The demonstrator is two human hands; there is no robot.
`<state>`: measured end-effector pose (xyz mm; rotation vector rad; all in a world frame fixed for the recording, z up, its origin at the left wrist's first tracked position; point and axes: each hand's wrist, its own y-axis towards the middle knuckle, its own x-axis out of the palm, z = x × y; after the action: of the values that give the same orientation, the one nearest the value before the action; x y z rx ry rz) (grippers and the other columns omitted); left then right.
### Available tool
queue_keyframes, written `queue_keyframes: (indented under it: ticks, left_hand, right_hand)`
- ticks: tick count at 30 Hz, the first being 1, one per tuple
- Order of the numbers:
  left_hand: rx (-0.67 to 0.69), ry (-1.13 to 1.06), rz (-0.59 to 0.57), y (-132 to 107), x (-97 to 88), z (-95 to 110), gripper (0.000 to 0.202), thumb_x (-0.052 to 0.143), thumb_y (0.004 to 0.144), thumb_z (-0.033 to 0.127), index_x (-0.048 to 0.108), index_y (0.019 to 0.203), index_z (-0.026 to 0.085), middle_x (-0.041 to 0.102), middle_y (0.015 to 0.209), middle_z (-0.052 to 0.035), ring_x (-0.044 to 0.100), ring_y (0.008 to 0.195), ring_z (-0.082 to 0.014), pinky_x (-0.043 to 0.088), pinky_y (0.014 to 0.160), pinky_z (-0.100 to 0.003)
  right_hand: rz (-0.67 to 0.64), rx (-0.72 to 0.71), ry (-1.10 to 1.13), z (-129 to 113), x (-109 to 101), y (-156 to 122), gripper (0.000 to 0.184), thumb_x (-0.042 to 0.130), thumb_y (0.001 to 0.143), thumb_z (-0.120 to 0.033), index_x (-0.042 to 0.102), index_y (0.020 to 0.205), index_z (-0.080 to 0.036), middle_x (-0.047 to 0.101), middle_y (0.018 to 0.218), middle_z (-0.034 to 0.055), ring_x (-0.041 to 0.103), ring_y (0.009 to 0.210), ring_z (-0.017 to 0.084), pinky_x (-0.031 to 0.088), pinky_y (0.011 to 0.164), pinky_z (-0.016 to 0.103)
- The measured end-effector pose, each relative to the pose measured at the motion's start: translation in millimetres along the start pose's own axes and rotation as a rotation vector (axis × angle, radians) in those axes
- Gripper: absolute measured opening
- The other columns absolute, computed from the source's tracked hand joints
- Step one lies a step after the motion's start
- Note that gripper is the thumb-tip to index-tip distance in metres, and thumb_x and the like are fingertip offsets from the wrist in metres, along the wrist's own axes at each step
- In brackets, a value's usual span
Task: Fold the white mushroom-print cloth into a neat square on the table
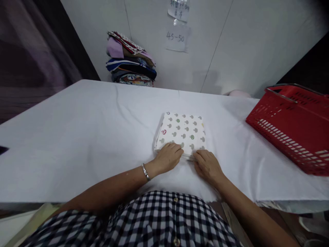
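Note:
A folded white cloth (183, 128) with grey, red and green mushroom prints lies in a neat square near the middle of the white-covered table (84, 137). My left hand (169, 157) has its fingers curled over the near edge of the cloth, left of centre. At the near right corner, my right hand (207, 165) grips the same edge between thumb and fingers. Layers of the fold show along the near edge between the two hands. The undersides of my fingertips are hidden.
A red plastic basket (295, 127) with a metal handle stands on the right of the table. Behind the far edge rises a pile of folded fabrics (131, 61) against a white wall. A paper sign (177, 37) reading 45-50 is taped there.

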<state>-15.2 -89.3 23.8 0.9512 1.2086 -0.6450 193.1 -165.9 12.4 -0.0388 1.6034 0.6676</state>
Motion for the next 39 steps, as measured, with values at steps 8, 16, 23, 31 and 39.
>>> queue_keyframes:
  ticks: [8,16,23,31,39]
  left_hand:
    - [-0.038,0.005,-0.001,-2.9,0.8,-6.1,0.007,0.053,0.087,0.023,0.051,0.088,0.017,0.054,0.092,-0.0046,0.047,0.089,-0.0207,0.035,0.074,-0.034]
    - [0.006,-0.006,0.055,-7.0,8.3,-13.7,0.012,0.050,0.089,0.027,0.051,0.084,0.017,0.054,0.088,-0.0044,0.047,0.084,-0.0197,0.034,0.072,-0.033]
    - [-0.034,0.003,0.043,-14.3,3.1,-20.6,0.009,0.055,0.086,0.025,0.052,0.086,0.017,0.054,0.090,-0.0040,0.047,0.087,-0.0202,0.034,0.076,-0.034]
    - [0.042,0.068,0.131,-25.1,10.1,-27.7,0.015,0.046,0.091,0.024,0.050,0.078,0.017,0.053,0.083,-0.0035,0.045,0.080,-0.0181,0.033,0.071,-0.032]
    - [0.022,0.082,0.164,-32.6,12.1,-32.1,0.017,0.044,0.089,0.015,0.051,0.074,0.017,0.054,0.080,-0.0042,0.044,0.076,-0.0170,0.033,0.068,-0.031]
  right_hand:
    - [0.032,-0.053,0.003,-2.8,9.0,10.0,0.019,0.041,0.089,-0.011,0.059,0.096,-0.014,0.059,0.086,0.0088,0.049,0.081,0.020,0.038,0.069,0.032]
    - [0.076,-0.060,0.034,-2.3,10.9,5.9,0.018,0.043,0.087,-0.010,0.058,0.095,-0.013,0.059,0.084,0.0089,0.049,0.080,0.019,0.038,0.069,0.032]
    - [0.049,-0.076,0.042,-7.1,12.6,16.7,0.021,0.040,0.088,-0.011,0.057,0.101,-0.015,0.059,0.088,0.0082,0.048,0.079,0.019,0.038,0.068,0.032]
    - [0.133,-0.139,0.053,-12.5,18.0,19.7,0.019,0.042,0.084,-0.005,0.057,0.093,-0.014,0.055,0.080,0.0073,0.046,0.073,0.018,0.037,0.065,0.030]
    - [0.166,-0.152,0.072,-13.0,31.5,15.4,0.020,0.044,0.086,-0.007,0.056,0.100,-0.015,0.056,0.084,0.0069,0.046,0.074,0.017,0.037,0.065,0.030]
